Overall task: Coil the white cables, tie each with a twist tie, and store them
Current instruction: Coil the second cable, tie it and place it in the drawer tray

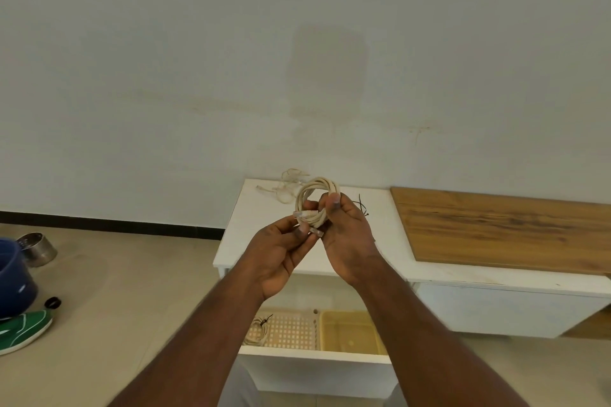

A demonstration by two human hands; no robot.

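Cable (315, 196), off-white and wound into a small coil, is held up in front of the wall, above the back half of a white table (251, 241). The right hand (347, 235) grips the coil on its right side, thumb up against the loops and fingers curled round behind them. The left hand (281, 248) pinches the lower strands with thumb and fingertips, right where a clear plug (299, 214) sticks out to the left; a second plug end shows just below, between the two hands. On the table's far edge, close to the wall, lies a loose tangle of another pale cable (287, 187), well apart from the hands. Thin black ties (363, 208) lie on the tabletop just right of the right hand, partly hidden behind it. A wooden board (502, 228) covers the lower white unit to the right, its left edge meeting the table. Below the tabletop, an open shelf holds a perforated basket (291, 329) with a tied coil (258, 329) in its left corner, and a yellowish tub (350, 330) touching the basket's right side. Bare floor lies open to the left, with a blue bucket (13, 277), a metal bowl (36, 248) and a green shoe (23, 329) at the picture's left edge.
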